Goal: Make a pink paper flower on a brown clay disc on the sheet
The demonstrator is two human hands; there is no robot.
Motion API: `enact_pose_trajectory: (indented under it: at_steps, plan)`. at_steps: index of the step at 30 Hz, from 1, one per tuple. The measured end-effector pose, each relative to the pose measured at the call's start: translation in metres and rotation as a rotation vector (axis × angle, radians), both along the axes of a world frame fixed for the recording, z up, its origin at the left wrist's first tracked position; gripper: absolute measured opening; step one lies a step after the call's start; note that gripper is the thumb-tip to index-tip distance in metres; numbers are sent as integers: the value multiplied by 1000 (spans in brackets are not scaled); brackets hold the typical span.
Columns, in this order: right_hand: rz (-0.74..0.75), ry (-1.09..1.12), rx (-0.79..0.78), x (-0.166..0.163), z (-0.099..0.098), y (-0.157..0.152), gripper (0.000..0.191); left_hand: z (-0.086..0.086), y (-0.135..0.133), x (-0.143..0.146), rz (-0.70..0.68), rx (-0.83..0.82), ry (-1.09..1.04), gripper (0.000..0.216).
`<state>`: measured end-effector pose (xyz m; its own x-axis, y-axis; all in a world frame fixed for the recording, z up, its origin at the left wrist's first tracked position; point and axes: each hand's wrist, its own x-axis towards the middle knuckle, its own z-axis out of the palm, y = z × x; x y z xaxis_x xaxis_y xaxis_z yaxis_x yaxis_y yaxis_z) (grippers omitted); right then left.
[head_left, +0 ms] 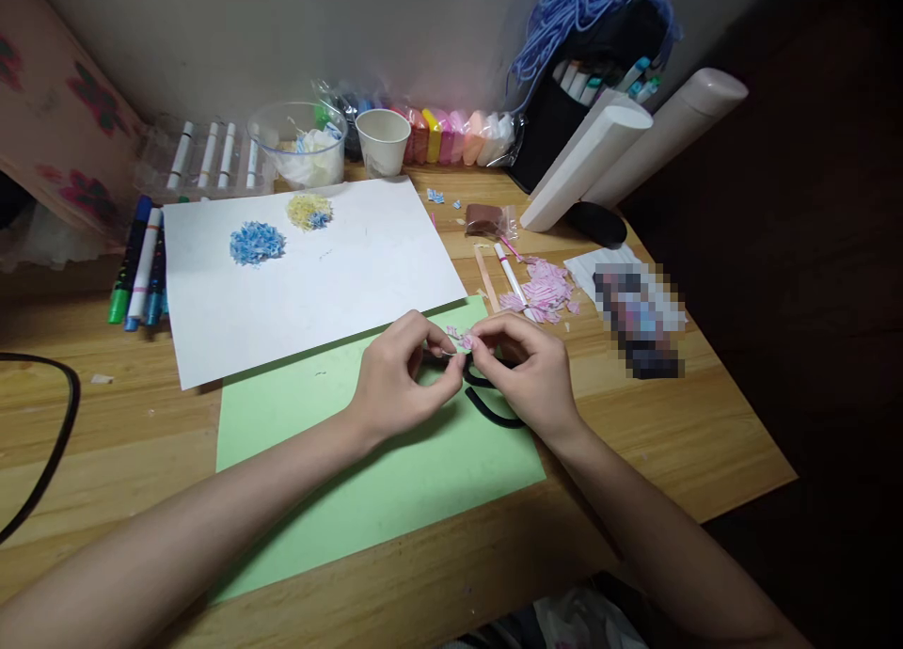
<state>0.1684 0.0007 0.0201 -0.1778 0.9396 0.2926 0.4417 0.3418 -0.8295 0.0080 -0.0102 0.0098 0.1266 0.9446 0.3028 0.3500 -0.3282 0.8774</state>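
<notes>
Above a green sheet of paper (pixel 317 498), both hands meet with their fingertips close together. My left hand (pixel 405 367) pinches the end of something thin and pale, too small to name for certain. My right hand (pixel 526 367) is closed in a pinch on a small pink-and-white paper scrap (pixel 462 339). Under the hands lie black-handled scissors (pixel 494 412), their blades mostly hidden. Beyond my right hand is a pile of pink paper shreds (pixel 546 290). On a white sheet (pixel 317 301) sit a blue shredded-paper cluster (pixel 258 243) and a yellow one (pixel 308 211) with some blue at its edge.
At the back stand a clear plastic tub (pixel 300 150), a paper cup (pixel 383 143) and wrapped coloured clay (pixel 451 136). Markers (pixel 145 263) lie at left. White bottles (pixel 589 165) and a black pen holder (pixel 540 132) stand back right. A wooden stick (pixel 486 277) lies near the shreds.
</notes>
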Motion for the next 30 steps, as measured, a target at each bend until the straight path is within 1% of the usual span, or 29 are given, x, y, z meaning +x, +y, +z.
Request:
enact_pose_trajectory:
  at_steps: [3, 6, 9, 11, 16, 18, 22, 24, 26, 30]
  plan:
    - [21, -46, 115, 0, 0, -1, 6, 1, -1, 0, 9, -49, 4, 15]
    - [54, -89, 211, 0, 0, -3, 9, 1, -1, 0, 6, -57, 6, 14]
    - [54, -108, 247, -1, 0, -4, 11, -1, 0, -1, 0, -38, 8, 11]
    - [38, -101, 234, -2, 1, -4, 11, -2, 0, -2, -6, -23, 9, 11]
    - [-21, -35, 113, -2, 2, -4, 5, -2, 1, -2, -1, -14, 16, 13]
    - [-47, 29, 14, -3, 0, -4, 5, -3, 1, -2, 2, -12, 16, 13]
    - [-76, 226, -222, -5, -2, 0, 8, -3, 2, -2, 13, -8, 15, 14]
    - [-97, 300, -296, -6, -2, 1, 10, -3, 2, -2, 15, -5, 13, 14]
    - [-124, 342, -334, -6, -2, 2, 10, -3, 2, -1, 14, -1, 12, 14]
    - [-183, 408, -346, -3, -4, 5, 12, -3, 2, -1, 18, 1, -3, 14]
